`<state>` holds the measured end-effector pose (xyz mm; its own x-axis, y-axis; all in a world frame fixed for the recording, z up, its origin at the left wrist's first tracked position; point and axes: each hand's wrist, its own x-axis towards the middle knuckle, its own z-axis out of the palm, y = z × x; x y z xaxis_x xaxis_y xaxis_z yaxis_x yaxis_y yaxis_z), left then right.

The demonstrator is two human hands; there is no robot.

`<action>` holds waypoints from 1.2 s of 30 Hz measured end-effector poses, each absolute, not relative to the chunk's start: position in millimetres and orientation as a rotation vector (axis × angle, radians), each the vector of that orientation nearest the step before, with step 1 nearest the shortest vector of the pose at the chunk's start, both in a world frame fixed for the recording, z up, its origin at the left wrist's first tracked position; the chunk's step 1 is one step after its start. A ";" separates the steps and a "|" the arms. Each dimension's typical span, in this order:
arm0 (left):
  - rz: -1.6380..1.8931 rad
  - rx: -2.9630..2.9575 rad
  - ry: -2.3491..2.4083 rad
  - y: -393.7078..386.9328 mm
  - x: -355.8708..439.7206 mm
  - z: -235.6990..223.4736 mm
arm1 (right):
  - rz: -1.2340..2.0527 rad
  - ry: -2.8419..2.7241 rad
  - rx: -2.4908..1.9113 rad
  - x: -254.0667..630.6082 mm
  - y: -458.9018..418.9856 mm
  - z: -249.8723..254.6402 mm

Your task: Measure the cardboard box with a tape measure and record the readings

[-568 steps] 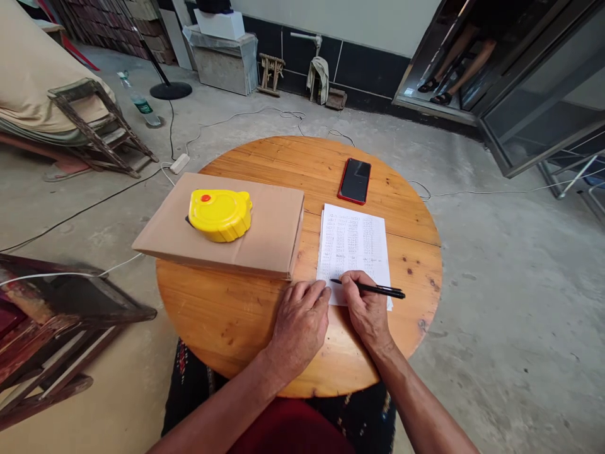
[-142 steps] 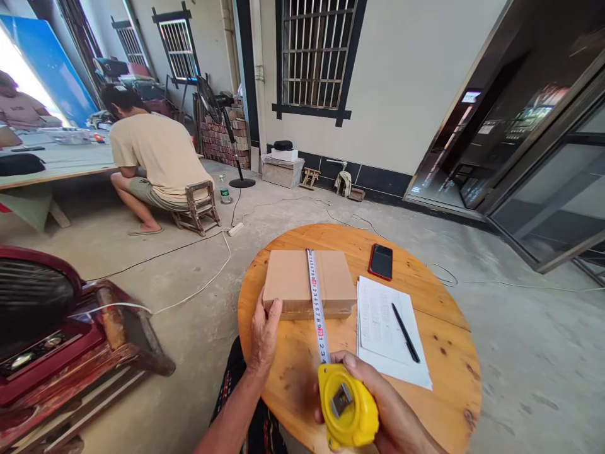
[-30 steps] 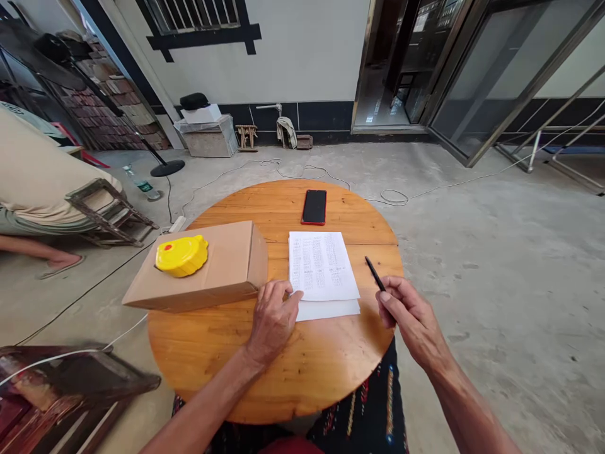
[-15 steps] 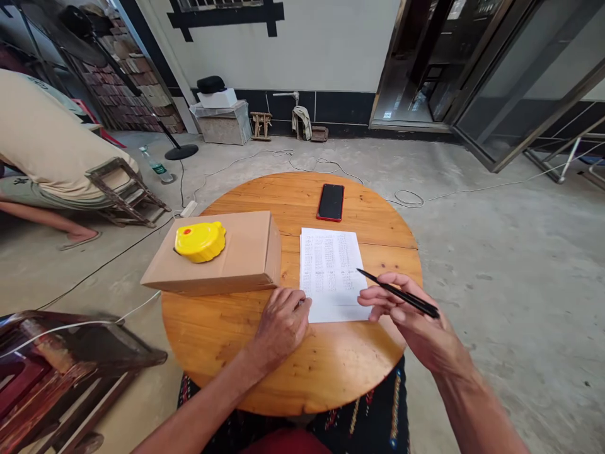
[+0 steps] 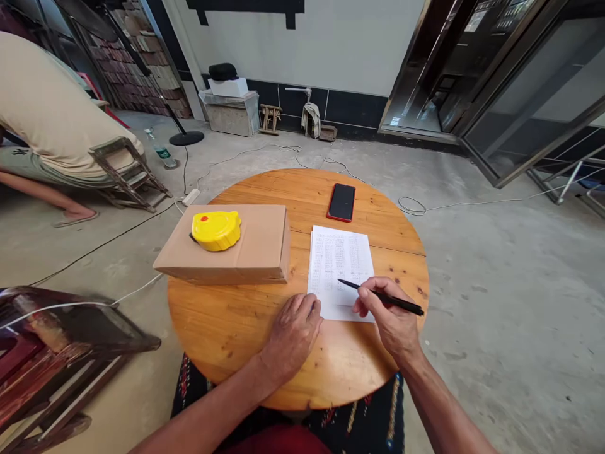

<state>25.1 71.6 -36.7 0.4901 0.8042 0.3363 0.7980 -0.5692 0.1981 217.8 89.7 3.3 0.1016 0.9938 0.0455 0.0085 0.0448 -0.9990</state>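
My right hand holds a black pen in a writing grip. The pen's tip points left, over the lower part of a white sheet of paper covered with columns of small handwriting. My left hand rests closed on the round wooden table, its curled fingers at the paper's lower left edge. Whatever is inside those fingers, if anything, is hidden. Left of the paper stands a closed cardboard box with a yellow tape measure on top.
A phone in a red case lies beyond the paper. At the left a person sits on a low wooden stool. A wooden chair stands at lower left. Cables and a water bottle are on the floor.
My right hand has brought the pen left and turned it tip-down over the paper, fingers closing into a writing grip. My left hand stays by the paper's edge. The view has shifted slightly.
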 end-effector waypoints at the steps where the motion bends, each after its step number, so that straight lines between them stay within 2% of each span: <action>1: 0.632 2.710 1.441 72.0 24.2 -36.5 | 1.110 -1.150 -1.237 214.1 92.3 1.1; 10: 0.674 2.695 1.407 72.3 20.1 -36.0 | 1.078 -1.225 -1.283 196.3 113.9 -26.1; 15: 0.650 2.654 1.332 72.0 17.8 -38.5 | 1.147 -1.261 -1.296 193.1 113.9 -23.4; 21: 0.789 2.517 1.503 68.4 14.3 -38.8 | 1.152 -1.244 -1.273 194.3 112.0 -22.3; 30: 0.794 2.599 1.427 57.1 18.7 -35.9 | 1.204 -1.270 -1.243 199.6 102.2 -24.4; 36: 0.636 2.651 1.277 59.9 22.8 -40.7 | 1.159 -1.268 -1.270 196.3 100.2 -25.8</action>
